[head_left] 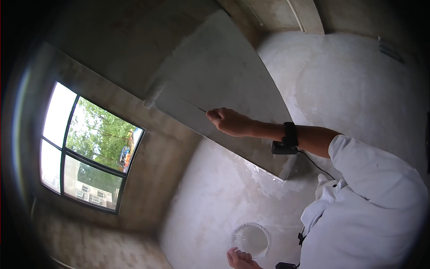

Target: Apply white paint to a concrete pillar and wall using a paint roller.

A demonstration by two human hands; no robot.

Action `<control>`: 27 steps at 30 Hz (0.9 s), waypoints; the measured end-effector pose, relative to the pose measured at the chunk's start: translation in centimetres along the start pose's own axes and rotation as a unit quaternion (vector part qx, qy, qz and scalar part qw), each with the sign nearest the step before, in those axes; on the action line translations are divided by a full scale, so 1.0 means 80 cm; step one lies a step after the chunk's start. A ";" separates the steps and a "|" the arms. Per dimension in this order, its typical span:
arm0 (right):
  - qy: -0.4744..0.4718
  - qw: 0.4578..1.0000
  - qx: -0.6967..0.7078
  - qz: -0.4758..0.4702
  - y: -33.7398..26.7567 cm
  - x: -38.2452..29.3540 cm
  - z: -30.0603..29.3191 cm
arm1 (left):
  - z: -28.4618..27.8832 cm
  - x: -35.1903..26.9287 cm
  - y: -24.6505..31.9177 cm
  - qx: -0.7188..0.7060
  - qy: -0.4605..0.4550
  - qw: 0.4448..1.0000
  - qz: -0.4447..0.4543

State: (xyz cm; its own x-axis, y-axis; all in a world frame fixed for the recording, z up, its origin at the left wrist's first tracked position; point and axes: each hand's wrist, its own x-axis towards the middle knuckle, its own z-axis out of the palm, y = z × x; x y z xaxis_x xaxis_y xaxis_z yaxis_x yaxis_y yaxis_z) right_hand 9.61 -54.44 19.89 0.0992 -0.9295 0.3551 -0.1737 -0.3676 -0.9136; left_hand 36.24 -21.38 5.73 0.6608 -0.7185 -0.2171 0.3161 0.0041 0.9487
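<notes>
My right hand (228, 121) is closed round a thin-bladed scraper or trowel (200, 109), seen nearly edge-on. The blade lies against or close to a grey coated wall or partition face (215, 74); whether it touches cannot be told. A black strap with a small device sits on my right wrist. Lower in the picture, my left hand (239, 258) has its fingers curled, just in front of the rim of a round bucket (267, 235). The bucket is pale inside, with whitish smears round its wall. Whether my left hand holds anything is unclear.
The partition's long edge (215, 142) runs below my right forearm. Pale, patchy floor (208, 188) spreads beneath. A black-framed window (95, 161) with trees outside is at the left. A dark flat object (390, 50) lies at the upper right. A black cable hangs from the wrist device.
</notes>
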 end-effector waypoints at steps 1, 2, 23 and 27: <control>0.006 1.000 0.009 -0.021 0.009 -0.005 0.004 | 0.001 0.001 -0.001 -0.007 -0.012 1.000 0.001; -0.001 1.000 -0.016 0.023 0.021 -0.014 0.008 | 0.002 0.000 -0.003 -0.014 -0.025 1.000 0.002; -0.053 0.993 -0.090 0.053 0.023 -0.017 0.012 | 0.024 -0.023 0.015 0.064 0.039 0.997 -0.010; -0.061 0.980 -0.080 0.173 0.104 -0.078 0.024 | 0.024 -0.019 0.012 0.076 0.052 0.995 -0.026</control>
State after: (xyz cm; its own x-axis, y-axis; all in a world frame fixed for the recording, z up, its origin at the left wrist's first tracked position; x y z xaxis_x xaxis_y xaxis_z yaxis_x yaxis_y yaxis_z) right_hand 9.44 -51.68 9.66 0.1229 -0.9924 -0.0054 -0.3675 -0.0404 -0.9291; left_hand 34.23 -21.60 7.38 0.7154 -0.6398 -0.2810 0.2493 -0.1420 0.9579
